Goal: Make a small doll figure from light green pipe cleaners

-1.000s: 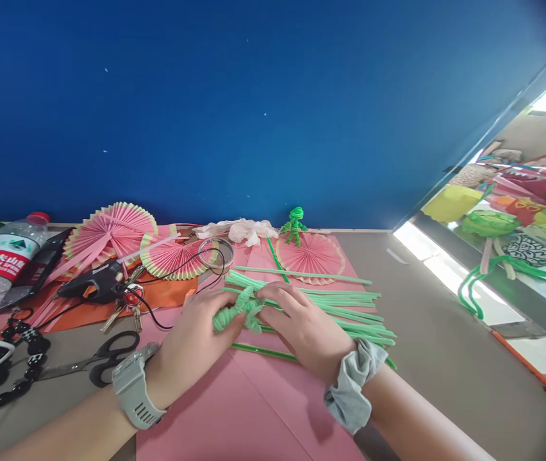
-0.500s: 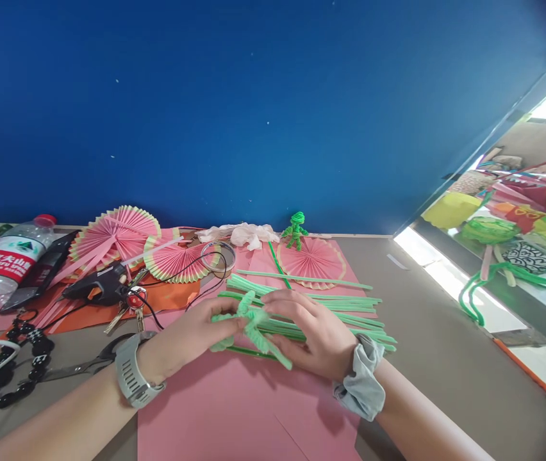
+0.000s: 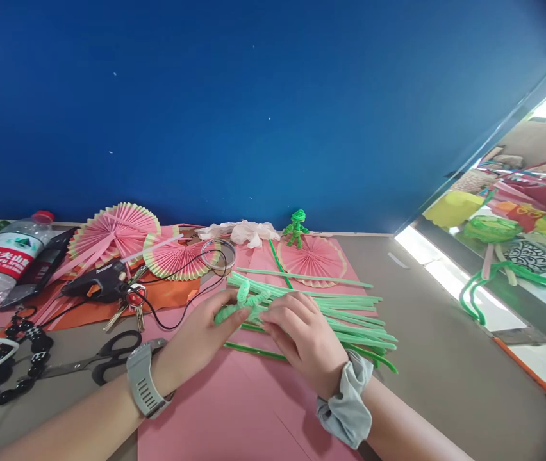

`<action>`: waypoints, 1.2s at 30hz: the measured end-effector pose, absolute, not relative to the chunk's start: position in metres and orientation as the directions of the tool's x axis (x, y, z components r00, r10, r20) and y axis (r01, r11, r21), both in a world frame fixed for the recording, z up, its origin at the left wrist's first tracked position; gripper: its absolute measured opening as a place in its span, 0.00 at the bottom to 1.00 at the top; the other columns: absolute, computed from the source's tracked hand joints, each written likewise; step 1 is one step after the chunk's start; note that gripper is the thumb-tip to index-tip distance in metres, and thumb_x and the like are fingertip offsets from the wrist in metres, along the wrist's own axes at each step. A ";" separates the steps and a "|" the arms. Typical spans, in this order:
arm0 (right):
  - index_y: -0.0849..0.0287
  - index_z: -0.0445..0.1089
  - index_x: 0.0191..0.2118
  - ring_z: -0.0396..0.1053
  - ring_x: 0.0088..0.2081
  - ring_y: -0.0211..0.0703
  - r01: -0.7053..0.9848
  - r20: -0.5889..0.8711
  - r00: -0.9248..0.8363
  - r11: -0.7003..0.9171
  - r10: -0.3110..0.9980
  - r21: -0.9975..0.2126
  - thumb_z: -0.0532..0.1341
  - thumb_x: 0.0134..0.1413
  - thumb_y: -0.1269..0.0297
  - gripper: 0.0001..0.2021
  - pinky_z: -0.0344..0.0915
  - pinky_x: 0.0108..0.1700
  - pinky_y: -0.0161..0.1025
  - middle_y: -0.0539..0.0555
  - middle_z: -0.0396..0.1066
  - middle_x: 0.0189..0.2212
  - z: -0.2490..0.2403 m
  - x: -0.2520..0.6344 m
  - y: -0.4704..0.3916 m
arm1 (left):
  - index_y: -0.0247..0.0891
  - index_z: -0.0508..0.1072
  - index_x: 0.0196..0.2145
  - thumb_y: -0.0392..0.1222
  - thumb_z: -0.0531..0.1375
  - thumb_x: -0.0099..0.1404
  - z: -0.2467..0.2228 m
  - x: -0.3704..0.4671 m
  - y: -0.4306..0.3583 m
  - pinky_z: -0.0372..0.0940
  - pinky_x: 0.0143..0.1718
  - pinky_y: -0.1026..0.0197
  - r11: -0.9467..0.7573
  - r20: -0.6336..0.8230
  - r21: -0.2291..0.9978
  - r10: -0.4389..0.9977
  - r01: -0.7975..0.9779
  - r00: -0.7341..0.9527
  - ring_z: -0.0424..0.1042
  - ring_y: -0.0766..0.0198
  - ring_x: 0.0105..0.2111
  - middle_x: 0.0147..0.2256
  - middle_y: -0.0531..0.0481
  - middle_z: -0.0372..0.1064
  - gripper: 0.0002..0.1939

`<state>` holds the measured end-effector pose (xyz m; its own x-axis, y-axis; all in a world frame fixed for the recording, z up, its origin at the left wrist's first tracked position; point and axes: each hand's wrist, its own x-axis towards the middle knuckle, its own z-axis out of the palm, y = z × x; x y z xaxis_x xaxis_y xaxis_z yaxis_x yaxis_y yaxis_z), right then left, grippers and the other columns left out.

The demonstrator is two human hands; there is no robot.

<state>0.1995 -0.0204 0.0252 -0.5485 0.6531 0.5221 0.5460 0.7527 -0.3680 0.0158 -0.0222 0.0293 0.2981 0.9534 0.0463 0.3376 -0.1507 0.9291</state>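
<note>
My left hand (image 3: pixel 210 326) is closed around a light green figure of bent and twisted pipe cleaners (image 3: pixel 244 299), one loop standing up above the thumb. My right hand (image 3: pixel 304 336) has its fingertips pinched together at the figure's right side, on a pipe cleaner part that the fingers mostly hide. Beneath and beyond the right hand lies a spread bundle of loose light green pipe cleaners (image 3: pixel 350 304) on pink paper (image 3: pixel 234 410). A small finished-looking bright green pipe cleaner figure (image 3: pixel 297 227) stands upright at the back, against the blue wall.
Pink folded paper fans (image 3: pixel 114 234) lie at the back. To the left are a hot glue gun (image 3: pixel 97 283) with a black cord, keys (image 3: pixel 137 299), black-handled scissors (image 3: pixel 97 362), a bead string (image 3: pixel 37 358) and a plastic water bottle (image 3: pixel 6 259). A blue wall (image 3: pixel 263 128) bounds the table behind.
My right hand's fingers have drawn together onto the figure, and its wrist has moved left and down. My left hand has shifted slightly right and up, tilting the figure.
</note>
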 end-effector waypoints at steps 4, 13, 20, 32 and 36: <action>0.59 0.65 0.38 0.63 0.36 0.41 0.601 0.562 -0.569 0.770 0.601 -0.215 0.53 0.58 0.71 0.05 0.58 0.39 0.40 0.53 0.70 0.33 0.020 0.195 -0.028 | 0.40 0.67 0.43 0.46 0.51 0.63 0.030 0.018 -0.024 0.60 0.44 0.62 -0.094 0.020 0.955 0.967 0.281 0.256 0.66 0.62 0.40 0.38 0.52 0.68 0.13; 0.58 0.65 0.46 0.64 0.41 0.42 0.574 0.530 -0.682 0.818 0.504 -0.040 0.49 0.59 0.72 0.12 0.55 0.40 0.41 0.53 0.72 0.37 0.016 0.192 -0.037 | 0.43 0.67 0.46 0.44 0.53 0.62 0.029 0.018 -0.031 0.60 0.46 0.63 -0.028 -0.018 0.963 0.985 0.269 0.170 0.66 0.61 0.45 0.44 0.54 0.68 0.14; 0.59 0.57 0.49 0.62 0.44 0.48 0.588 0.567 -0.500 0.737 0.655 -0.333 0.49 0.56 0.69 0.14 0.58 0.45 0.48 0.59 0.66 0.41 0.019 0.212 -0.019 | 0.40 0.68 0.44 0.47 0.50 0.64 0.032 0.017 -0.025 0.61 0.43 0.62 -0.073 0.011 0.974 0.962 0.216 0.274 0.67 0.62 0.39 0.40 0.53 0.69 0.15; 0.57 0.63 0.39 0.66 0.34 0.40 0.392 0.474 -0.661 0.806 0.582 -0.443 0.49 0.59 0.73 0.09 0.65 0.36 0.38 0.53 0.69 0.29 0.021 0.215 -0.005 | 0.39 0.69 0.34 0.45 0.50 0.62 0.023 0.011 -0.018 0.62 0.39 0.62 -0.130 0.000 0.893 0.957 0.431 0.290 0.67 0.61 0.35 0.32 0.53 0.68 0.11; 0.55 0.64 0.39 0.68 0.32 0.37 0.348 0.371 -0.620 0.666 0.691 -0.660 0.50 0.59 0.70 0.07 0.65 0.34 0.34 0.51 0.70 0.29 0.028 0.213 -0.011 | 0.39 0.69 0.30 0.39 0.52 0.60 0.025 0.013 -0.022 0.60 0.35 0.64 -0.265 0.092 0.810 0.938 0.523 0.334 0.66 0.63 0.32 0.30 0.53 0.67 0.07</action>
